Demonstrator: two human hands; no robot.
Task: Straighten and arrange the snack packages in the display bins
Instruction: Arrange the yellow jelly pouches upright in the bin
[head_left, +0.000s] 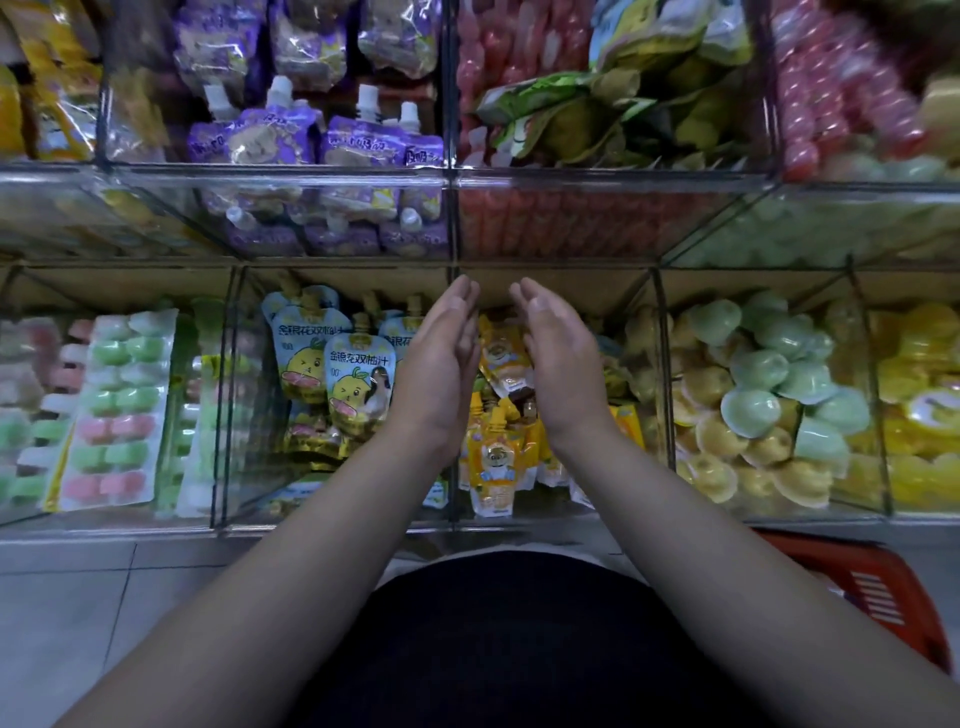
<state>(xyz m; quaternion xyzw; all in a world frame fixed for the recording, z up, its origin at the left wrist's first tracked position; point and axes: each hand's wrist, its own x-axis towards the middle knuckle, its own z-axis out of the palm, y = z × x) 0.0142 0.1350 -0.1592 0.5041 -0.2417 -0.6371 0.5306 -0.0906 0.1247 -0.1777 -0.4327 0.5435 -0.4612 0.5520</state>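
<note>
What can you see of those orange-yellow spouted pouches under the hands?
The orange-yellow spouted pouches look like glossy soft plastic, with a cartoon figure printed in front. They lie jumbled, tilted and overlapping in a clear-walled bin on the lower row. The left hand and right hand, both open, are above them; contact is unclear.

Lower bin row, left to right, held cup strips (114, 405), tall spout pouches (337, 374), small spout pouches (496, 457) and loose cups (769, 400). Upper row behind held stacked pouches (311, 135) left, crumpled packs (597, 114) right. Left grip (441, 364) and right grip (563, 358) hung apart over the small spout pouches. A basket (883, 597) sat on the floor, right, before the bins.
</note>
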